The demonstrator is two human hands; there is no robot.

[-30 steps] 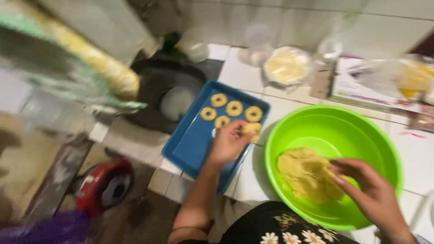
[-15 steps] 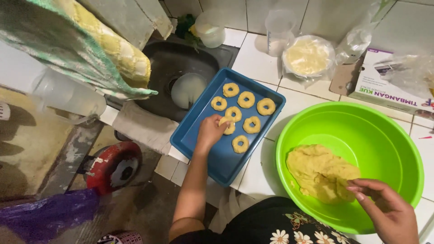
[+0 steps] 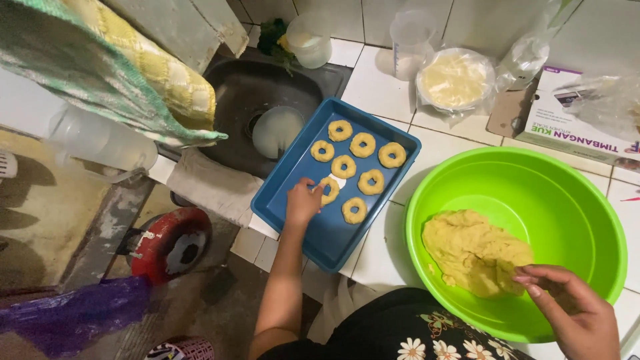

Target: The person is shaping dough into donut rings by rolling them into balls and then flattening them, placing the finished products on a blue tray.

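Observation:
A blue tray (image 3: 301, 200) lies on the white tiled counter and carries several yellow dough rings (image 3: 362, 144). My left hand (image 3: 303, 202) rests on the tray, its fingertips touching a ring (image 3: 328, 190) in the nearer row with a small white tool. To the right stands a green plastic basin (image 3: 587, 200) holding a lump of yellow dough (image 3: 475, 252). My right hand (image 3: 573, 312) reaches into the basin and pinches the dough's near edge.
A dark sink (image 3: 267, 87) with a white lid lies left of the tray. A covered bowl (image 3: 455, 79), two clear cups (image 3: 408, 40) and a white box (image 3: 580, 120) stand at the back. A checked cloth (image 3: 120, 73) hangs top left; a red gas cylinder (image 3: 170, 243) sits below.
My left hand has slid along the tray from the far rings to a nearer one. My right hand has moved to the dough's near edge. The camera view has shifted.

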